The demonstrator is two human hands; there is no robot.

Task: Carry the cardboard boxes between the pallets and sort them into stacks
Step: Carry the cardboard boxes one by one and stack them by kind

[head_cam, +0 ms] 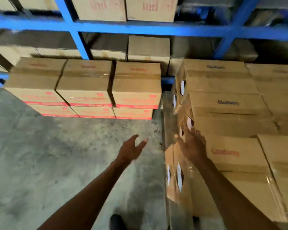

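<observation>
A grey, stained concrete floor (40, 160) fills the lower left. On it, at the back left, stands a low stack of red-printed cardboard boxes (85, 90), three across and two layers showing; what is under them is hidden. To the right rises a taller stack of brown boxes (231, 113). Behind both, a blue steel rack (123, 29) carries more boxes (150, 9) on its shelves

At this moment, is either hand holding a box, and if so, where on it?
Nothing is held. The left hand is open above the floor; the right hand reaches with spread fingers to the near box on the right stack, not gripping it.
</observation>
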